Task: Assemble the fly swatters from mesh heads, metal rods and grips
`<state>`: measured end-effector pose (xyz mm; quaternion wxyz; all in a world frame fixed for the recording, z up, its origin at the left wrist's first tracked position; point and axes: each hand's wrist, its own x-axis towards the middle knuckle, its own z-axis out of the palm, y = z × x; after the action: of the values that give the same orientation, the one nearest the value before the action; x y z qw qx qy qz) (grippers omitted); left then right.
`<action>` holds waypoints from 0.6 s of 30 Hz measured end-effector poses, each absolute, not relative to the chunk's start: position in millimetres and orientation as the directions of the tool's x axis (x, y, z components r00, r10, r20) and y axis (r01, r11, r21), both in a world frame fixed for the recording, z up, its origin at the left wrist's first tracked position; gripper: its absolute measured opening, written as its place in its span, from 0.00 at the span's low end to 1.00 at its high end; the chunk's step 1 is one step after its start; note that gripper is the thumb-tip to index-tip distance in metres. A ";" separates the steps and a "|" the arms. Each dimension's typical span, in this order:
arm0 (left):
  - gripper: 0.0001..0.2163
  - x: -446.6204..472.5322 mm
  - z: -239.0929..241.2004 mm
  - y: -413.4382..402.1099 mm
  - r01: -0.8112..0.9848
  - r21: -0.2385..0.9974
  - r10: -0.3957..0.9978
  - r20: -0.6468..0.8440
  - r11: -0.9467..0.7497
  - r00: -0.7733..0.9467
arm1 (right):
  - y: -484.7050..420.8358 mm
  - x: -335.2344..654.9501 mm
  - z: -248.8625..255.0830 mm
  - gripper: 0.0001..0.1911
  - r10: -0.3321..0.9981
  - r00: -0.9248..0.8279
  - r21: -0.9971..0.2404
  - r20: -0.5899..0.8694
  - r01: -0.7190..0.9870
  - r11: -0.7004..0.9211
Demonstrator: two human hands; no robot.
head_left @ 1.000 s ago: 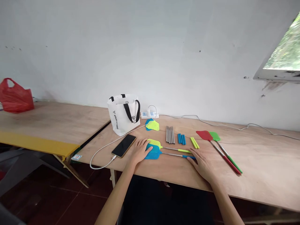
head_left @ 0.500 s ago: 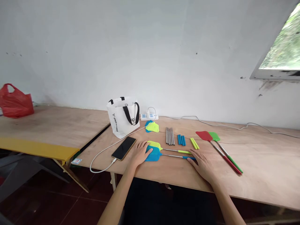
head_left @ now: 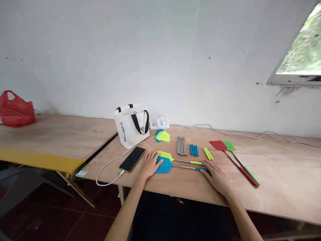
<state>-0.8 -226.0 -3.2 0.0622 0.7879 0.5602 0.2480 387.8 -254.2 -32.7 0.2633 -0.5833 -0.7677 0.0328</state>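
My left hand [head_left: 149, 163] lies flat and open on the wooden table [head_left: 276, 180], its fingertips touching the head of a blue fly swatter [head_left: 164, 165]. My right hand [head_left: 216, 176] rests flat and open at the blue handle end of that swatter. A yellow-green fly swatter [head_left: 167, 155] lies just behind it. Further back lie metal rods [head_left: 182, 145], blue grips [head_left: 194, 149], yellow grips [head_left: 208, 153] and loose blue and yellow swatter heads [head_left: 162, 135].
A phone [head_left: 132, 159] on a white charging cable lies left of my left hand. A white tote bag [head_left: 131, 125] and a power strip [head_left: 159, 125] stand by the wall. Red and green fly swatters [head_left: 234, 158] lie at right. A red plastic bag [head_left: 15, 109] sits on the left table.
Both hands stay where they were on the blue swatter. Only the camera has shifted slightly.
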 end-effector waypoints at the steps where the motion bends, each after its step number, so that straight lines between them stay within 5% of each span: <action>1: 0.20 -0.7 -3.0 -226.0 0.855 0.370 0.914 0.319 -0.363 0.250 | -254.0 388.1 -33.0 0.28 0.912 -0.182 -0.357 0.366 0.878 0.319; 18: 0.22 -1.1 -6.5 -224.5 0.886 0.298 0.913 0.314 -0.356 0.261 | -252.5 388.5 -33.4 0.30 0.924 -0.182 -0.357 0.337 0.883 0.305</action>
<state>-1.1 -224.5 -6.5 0.0308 0.7935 0.5666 0.2198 388.5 -252.5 -33.4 0.2506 -0.5882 -0.7678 0.0404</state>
